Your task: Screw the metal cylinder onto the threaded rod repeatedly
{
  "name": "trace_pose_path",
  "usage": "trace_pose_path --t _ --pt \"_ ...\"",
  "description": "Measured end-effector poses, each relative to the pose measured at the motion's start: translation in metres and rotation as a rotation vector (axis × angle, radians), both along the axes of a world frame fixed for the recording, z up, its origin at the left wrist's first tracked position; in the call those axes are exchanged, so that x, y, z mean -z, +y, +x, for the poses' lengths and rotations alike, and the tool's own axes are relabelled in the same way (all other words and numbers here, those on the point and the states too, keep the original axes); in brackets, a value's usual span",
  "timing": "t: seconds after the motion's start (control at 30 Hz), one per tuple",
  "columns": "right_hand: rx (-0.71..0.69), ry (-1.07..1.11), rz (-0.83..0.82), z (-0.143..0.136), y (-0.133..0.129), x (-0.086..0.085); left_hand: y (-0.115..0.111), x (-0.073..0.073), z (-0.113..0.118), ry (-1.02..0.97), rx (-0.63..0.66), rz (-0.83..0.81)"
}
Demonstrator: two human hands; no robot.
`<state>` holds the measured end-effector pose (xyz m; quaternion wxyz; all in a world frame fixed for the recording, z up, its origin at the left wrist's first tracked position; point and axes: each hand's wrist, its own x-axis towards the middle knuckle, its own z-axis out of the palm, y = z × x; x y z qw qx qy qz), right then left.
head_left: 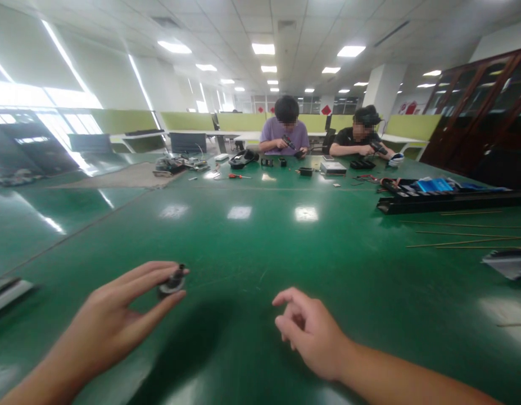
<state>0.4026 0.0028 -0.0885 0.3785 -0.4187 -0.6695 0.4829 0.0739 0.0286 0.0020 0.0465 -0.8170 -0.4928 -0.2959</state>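
At the lower left, my left hand holds a small dark, round part with a silvery ring and a short black tip between thumb and fingers, just above the green table. The part is blurred and its kind cannot be made out. To the right of it, my right hand hovers over the table with its fingers loosely curled. A gap shows between its thumb and index finger, with nothing visible in it.
Thin rods and a long black channel with blue packs lie at the right. Farther back are a red-handled screwdriver, a white box and loose electronics. Two people work with power tools across the table.
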Motion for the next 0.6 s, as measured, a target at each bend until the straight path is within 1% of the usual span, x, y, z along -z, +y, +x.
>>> trace_pose_path --t 0.1,0.13,0.2,0.27,0.33,0.4,0.5,0.6 --pt "0.053 0.013 -0.040 0.000 0.001 0.000 0.010 0.004 0.054 0.138 0.296 -0.193" --pt "0.051 0.008 -0.047 0.000 0.001 0.000 0.011 0.007 0.073 0.172 0.366 -0.279" --pt "0.031 -0.027 -0.035 -0.001 0.001 0.000 0.010 0.015 0.103 0.225 0.474 -0.381" --pt "0.006 -0.060 -0.015 0.000 0.000 0.001 0.007 0.026 0.118 0.243 0.544 -0.440" --pt "-0.005 -0.088 0.006 0.000 -0.001 0.002 0.002 0.036 0.120 0.210 0.587 -0.476" --pt "-0.012 -0.112 0.021 0.001 -0.001 0.004 -0.001 0.044 0.114 0.139 0.593 -0.500" --pt "-0.035 -0.121 0.018 0.002 -0.002 0.005 -0.003 0.049 0.102 0.040 0.546 -0.499" --pt "-0.038 -0.140 0.022 0.002 -0.002 0.006 -0.001 0.052 0.098 0.004 0.496 -0.480"
